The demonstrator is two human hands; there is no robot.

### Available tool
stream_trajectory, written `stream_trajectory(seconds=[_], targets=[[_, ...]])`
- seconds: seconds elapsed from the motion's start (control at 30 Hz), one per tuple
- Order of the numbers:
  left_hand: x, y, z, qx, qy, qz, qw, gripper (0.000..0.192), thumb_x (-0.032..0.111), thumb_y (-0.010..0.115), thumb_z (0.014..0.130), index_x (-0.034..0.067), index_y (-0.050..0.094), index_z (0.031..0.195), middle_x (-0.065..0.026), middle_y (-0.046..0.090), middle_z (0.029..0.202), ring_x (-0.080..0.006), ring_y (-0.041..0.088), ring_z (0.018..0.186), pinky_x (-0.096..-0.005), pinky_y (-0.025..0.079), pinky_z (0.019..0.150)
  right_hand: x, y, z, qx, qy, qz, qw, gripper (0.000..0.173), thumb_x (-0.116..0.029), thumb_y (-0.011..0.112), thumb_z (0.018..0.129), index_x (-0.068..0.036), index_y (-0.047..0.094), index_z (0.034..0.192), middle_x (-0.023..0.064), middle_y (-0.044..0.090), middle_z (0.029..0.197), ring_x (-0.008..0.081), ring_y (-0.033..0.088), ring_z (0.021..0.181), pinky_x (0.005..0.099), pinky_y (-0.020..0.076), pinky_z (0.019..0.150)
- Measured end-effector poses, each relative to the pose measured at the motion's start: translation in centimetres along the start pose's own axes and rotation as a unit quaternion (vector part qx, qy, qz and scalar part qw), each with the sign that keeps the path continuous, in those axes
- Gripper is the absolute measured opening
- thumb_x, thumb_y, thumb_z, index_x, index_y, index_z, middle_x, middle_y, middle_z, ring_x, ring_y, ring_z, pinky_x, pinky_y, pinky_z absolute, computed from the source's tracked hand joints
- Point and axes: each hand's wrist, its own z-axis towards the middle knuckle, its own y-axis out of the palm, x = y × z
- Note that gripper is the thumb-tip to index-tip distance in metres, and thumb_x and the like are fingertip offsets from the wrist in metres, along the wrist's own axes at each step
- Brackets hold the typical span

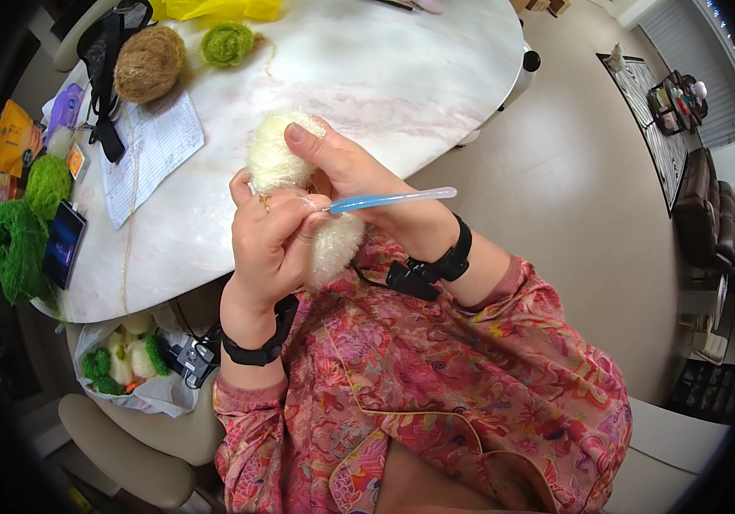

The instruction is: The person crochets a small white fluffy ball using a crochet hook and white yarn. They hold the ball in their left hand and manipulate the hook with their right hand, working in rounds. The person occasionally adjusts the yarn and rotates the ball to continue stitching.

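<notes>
A crochet hook (367, 202) with a blue and clear handle is pinched between the thumb and forefinger of my left hand (271, 231). Its handle lies across in front of my right wrist, and its tip is hidden by fingers. My right hand (348, 160) grips a fuzzy cream yarn piece (277, 154), thumb flat on its upper side. Fingers of my left hand touch the lower edge of that piece. Below the hands hangs a rounded, fuzzy whitish part (336, 247); whether the two parts are joined cannot be seen.
On the marble-look table (367, 77) lie a brown yarn ball (150, 64), a green yarn ball (226, 45), a handwritten sheet (152, 148), green yarn skeins (20, 250) and a phone (64, 244). A plastic bag (168, 401) of fuzzy pieces sits on a chair (129, 450) at left.
</notes>
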Motion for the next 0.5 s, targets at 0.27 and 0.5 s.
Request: stream_trajectory(seconds=[0.27,0.5], targets=[[0.2,-0.2,0.2,0.083,-0.065,-0.086,0.991,0.012,0.009,0.060,0.090,0.005,0.065,0.080,-0.0032,0.069,0.072,-0.0179,0.060,0.064,-0.0332,0.032,0.081,-2.3,-0.6,0.9,-0.054,0.079,-0.158,0.983,0.062,-0.057,0.054,0.092,-0.003,0.046,0.120,0.0089,0.059,0.106,0.0132,0.057,0.091,0.0261,0.0495,0.078],[-0.7,-0.9,-0.8,0.167,-0.045,-0.138,0.975,0.019,0.014,0.058,0.094,0.002,0.064,0.080,-0.0054,0.068,0.072,-0.0173,0.060,0.068,-0.0352,0.036,0.082,-6.1,-3.8,3.9,-0.192,0.213,-0.387,0.876,0.032,-0.037,0.064,0.091,-0.005,0.064,0.093,-0.0050,0.058,0.076,0.0025,0.038,0.058,0.0192,0.0287,0.049]])
